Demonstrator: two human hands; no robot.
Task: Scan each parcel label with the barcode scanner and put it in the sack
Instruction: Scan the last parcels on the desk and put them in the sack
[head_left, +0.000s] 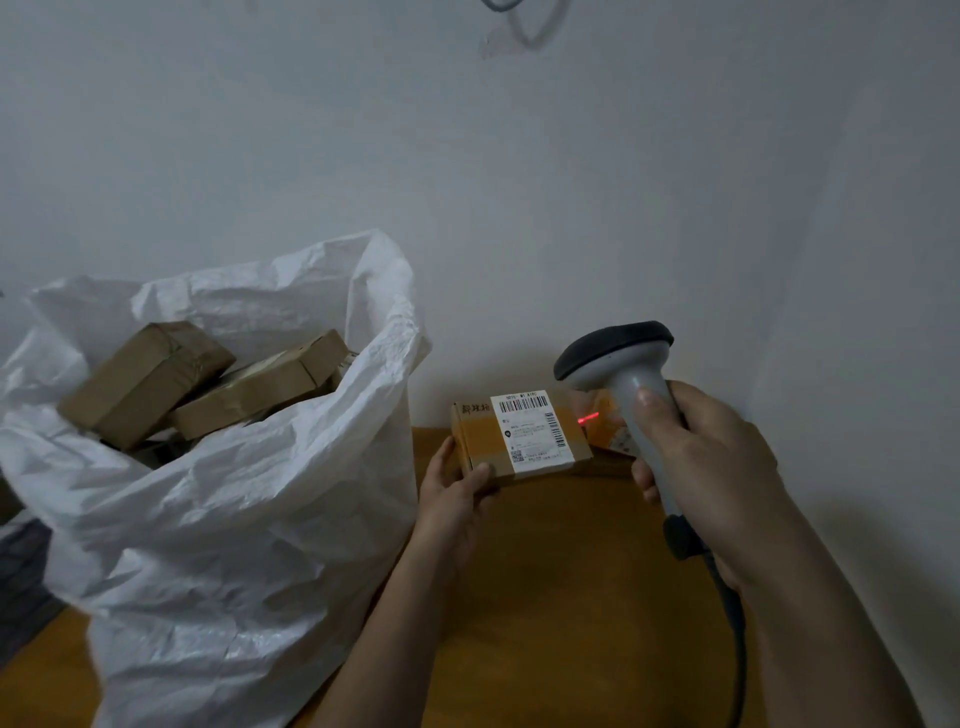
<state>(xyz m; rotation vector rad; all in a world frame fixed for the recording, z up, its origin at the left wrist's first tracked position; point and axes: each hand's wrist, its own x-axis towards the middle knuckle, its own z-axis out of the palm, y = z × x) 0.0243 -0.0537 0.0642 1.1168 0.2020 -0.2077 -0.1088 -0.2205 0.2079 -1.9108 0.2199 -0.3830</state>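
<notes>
Two hands are busy over the wooden table (545, 597), whose top is a smooth orange-brown. The left hand (452, 499) holds the parcel (519, 441) by its near left corner, thumb lying on top and fingers wrapped under the edge. It is a flat, rectangular carton of yellowish cardboard, tilted up a little toward the wall (I cannot tell whether its far edge touches the table). A white label (535, 434) covers much of its top, printed with barcodes and fine text too small to read.

The right hand (711, 457) is curled tight round the pale grey plastic grip of the scanner (623, 364), thumb up the back of the handle. Its head is a broad, rounded oval with a dark rubbery rim, pointed down at the parcel. A short red line (589, 417) of light falls on the cardboard just right of the label, not on the barcode itself. A dark cable (735, 649) trails from the handle's base past the wrist.

To the left stands the sack (234, 519), white woven plastic, crinkled and slumped, its mouth gaping. Inside lie several brown boxes (145, 379) wrapped in glossy tape, stacked at angles. Behind everything rises a plain, matte wall (519, 182).
</notes>
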